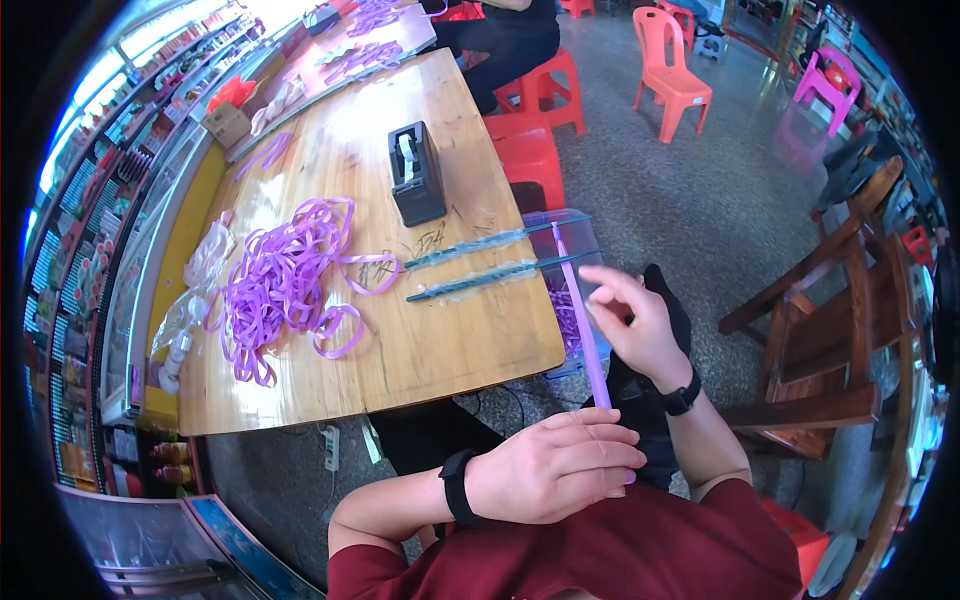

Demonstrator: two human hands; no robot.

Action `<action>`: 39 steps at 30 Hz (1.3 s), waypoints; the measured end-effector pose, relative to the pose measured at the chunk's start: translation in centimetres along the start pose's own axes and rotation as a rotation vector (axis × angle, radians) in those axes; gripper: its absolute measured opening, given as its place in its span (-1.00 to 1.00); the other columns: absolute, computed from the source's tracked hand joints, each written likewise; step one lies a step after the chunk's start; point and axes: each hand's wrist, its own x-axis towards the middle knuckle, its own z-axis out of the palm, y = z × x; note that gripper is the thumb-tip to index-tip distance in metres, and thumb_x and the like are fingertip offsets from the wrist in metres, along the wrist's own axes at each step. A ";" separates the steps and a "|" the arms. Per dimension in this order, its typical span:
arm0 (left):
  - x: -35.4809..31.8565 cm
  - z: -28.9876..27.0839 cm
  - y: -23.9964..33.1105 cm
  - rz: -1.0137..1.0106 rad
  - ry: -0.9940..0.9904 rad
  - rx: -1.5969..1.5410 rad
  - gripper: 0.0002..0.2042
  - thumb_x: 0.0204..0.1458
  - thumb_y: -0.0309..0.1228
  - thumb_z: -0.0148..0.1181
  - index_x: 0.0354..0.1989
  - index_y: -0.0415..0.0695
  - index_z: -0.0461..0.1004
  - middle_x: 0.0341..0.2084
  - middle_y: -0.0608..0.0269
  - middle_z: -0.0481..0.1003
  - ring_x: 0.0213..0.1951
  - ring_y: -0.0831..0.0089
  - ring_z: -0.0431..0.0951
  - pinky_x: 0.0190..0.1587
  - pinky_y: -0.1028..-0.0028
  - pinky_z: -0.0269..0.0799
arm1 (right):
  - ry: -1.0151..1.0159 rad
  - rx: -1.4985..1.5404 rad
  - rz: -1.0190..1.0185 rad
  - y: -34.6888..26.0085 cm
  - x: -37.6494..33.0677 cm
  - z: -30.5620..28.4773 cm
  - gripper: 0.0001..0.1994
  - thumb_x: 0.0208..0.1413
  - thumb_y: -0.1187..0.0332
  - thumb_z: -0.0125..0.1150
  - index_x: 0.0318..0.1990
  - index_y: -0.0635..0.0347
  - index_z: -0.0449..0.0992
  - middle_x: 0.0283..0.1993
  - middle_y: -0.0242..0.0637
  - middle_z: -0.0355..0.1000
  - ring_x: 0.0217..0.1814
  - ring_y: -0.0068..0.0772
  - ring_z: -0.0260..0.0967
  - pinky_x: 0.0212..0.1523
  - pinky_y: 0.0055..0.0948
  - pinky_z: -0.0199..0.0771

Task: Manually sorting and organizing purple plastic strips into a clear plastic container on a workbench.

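A purple ribbon (584, 335) runs as a taut strip from near the end of the far green rod (490, 242) down to my left hand (560, 465). My left fingers are closed round its near end, in front of my chest. To the right of the strip is my right hand (640, 325), its index finger stretched out and a gap between finger and thumb. It appears to hold nothing. Clear tape fixes the far rod and a second green rod (480, 284) to the table, and both stick out past its right edge.
A tangled heap of purple ribbon loops (285, 285) lies on the wooden table (400, 350). Behind the rods stands a black tape dispenser (416, 175). Beneath the rod ends, a clear bin (556, 365) holds more purple pieces. Red stools (530, 155) line the table's right side.
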 end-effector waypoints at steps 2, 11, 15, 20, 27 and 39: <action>0.8 -0.7 0.2 0.011 0.015 0.009 -0.80 -0.01 -0.48 0.33 -0.21 -0.24 0.55 -0.09 0.11 0.57 0.04 0.19 0.56 0.19 0.12 0.42 | -0.237 -0.420 -0.577 -1.8 0.5 -1.3 -0.64 -0.08 0.48 0.43 -0.05 0.16 0.58 -0.44 -0.35 0.49 -0.46 -0.43 0.40 -0.47 -0.50 0.33; 7.2 -8.1 -1.3 0.049 0.234 0.093 -0.76 -0.08 -0.57 0.35 -0.19 -0.24 0.56 -0.05 -0.02 0.55 -0.02 0.11 0.59 0.01 0.27 0.51 | -0.249 -0.630 -1.014 -7.0 6.6 -2.4 -0.72 -0.16 0.38 0.36 -0.19 0.08 0.67 -0.51 -0.40 0.35 -0.53 -0.31 0.31 -0.58 -0.34 0.32; 10.6 -11.4 -4.3 -0.136 0.472 0.448 -0.76 0.04 -0.49 0.30 -0.11 -0.23 0.52 -0.02 0.10 0.53 -0.10 0.35 0.57 -0.01 0.40 0.46 | -0.063 -0.564 -0.922 -6.4 13.1 -1.3 -0.89 0.09 0.28 0.30 -0.27 0.02 0.65 -0.53 -0.27 0.32 -0.50 -0.19 0.32 -0.45 -0.31 0.35; 9.8 -12.5 -9.9 -0.234 0.548 0.550 -0.80 0.04 -0.46 0.29 -0.15 -0.20 0.55 -0.20 0.16 0.55 -0.24 0.40 0.56 -0.14 0.42 0.47 | -0.129 -0.444 -0.599 -1.0 18.4 0.9 -0.80 0.13 0.22 0.30 -0.31 0.16 0.64 -0.46 -0.20 0.45 -0.44 -0.16 0.40 -0.40 -0.31 0.38; 7.2 -10.9 -15.2 -0.546 0.062 0.407 -0.86 0.00 -0.45 0.26 -0.29 -0.20 0.61 -0.37 0.07 0.56 -0.31 0.16 0.57 -0.21 0.35 0.49 | -0.318 -0.542 -0.184 2.3 19.6 1.2 -0.73 0.13 0.18 0.32 -0.31 0.25 0.64 -0.52 -0.21 0.46 -0.51 -0.45 0.35 -0.44 -0.42 0.32; 6.1 -9.0 -19.8 -0.570 -0.123 0.522 -0.80 0.07 -0.29 0.11 -0.38 -0.07 0.64 -0.36 0.08 0.59 -0.18 0.06 0.56 -0.13 0.11 0.45 | -0.478 -0.271 0.207 8.7 16.0 0.0 -0.66 0.17 0.16 0.24 -0.46 0.28 0.59 -0.60 -0.43 0.41 -0.54 -0.68 0.30 -0.48 -0.53 0.28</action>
